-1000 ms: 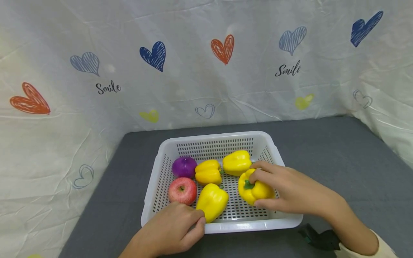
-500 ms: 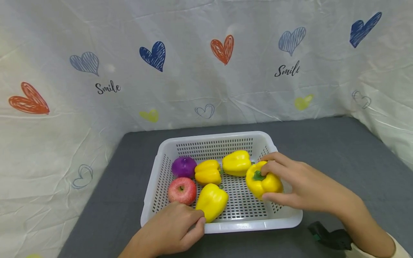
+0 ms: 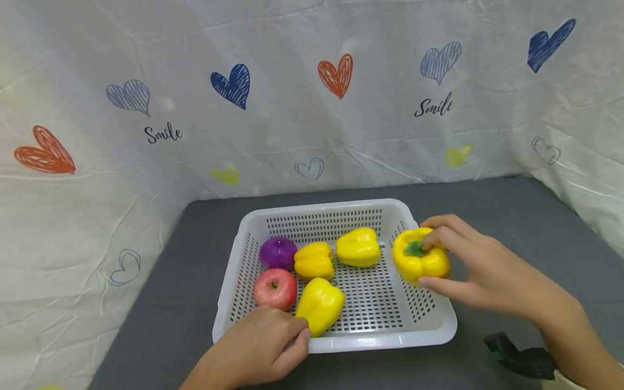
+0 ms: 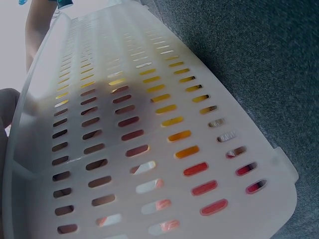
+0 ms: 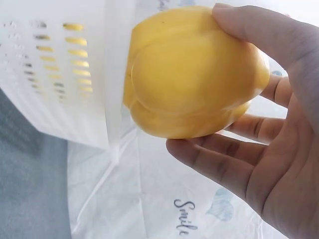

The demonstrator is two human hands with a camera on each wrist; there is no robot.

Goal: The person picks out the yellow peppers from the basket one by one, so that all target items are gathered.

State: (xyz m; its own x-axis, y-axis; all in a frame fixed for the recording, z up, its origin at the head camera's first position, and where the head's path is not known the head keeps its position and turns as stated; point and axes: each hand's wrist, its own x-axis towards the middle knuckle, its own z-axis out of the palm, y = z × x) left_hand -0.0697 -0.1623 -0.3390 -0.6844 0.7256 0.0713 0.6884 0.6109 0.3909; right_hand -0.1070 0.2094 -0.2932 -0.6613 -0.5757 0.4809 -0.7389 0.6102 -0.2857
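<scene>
My right hand [image 3: 482, 265] grips a yellow bell pepper [image 3: 409, 264], green stem toward the left, at the right rim of a white perforated basket [image 3: 380, 340]. The right wrist view has thumb and fingers around that same pepper [image 5: 189, 69], beside the basket's wall. At the front rim, my left hand [image 3: 260, 344] holds the basket, its fingertips partly hidden. Inside lie a yellow bell pepper [image 3: 320, 306] by the left hand, another yellow pepper [image 3: 314, 261] in the middle, and a third yellow pepper [image 3: 358, 247] at the back. A red apple [image 3: 275, 288] and a round purple item [image 3: 278, 253] lie at the left.
The basket stands on a table with a dark grey cloth [image 3: 492, 227]. Behind it hangs a white sheet [image 3: 278, 146] printed with hearts and "Smile". A black strap-like device [image 3: 521, 357] is at the right wrist.
My right hand has lifted the yellow bell pepper from the basket's right part and carried it right and up to the rim. The left hand and the other items stay put.
</scene>
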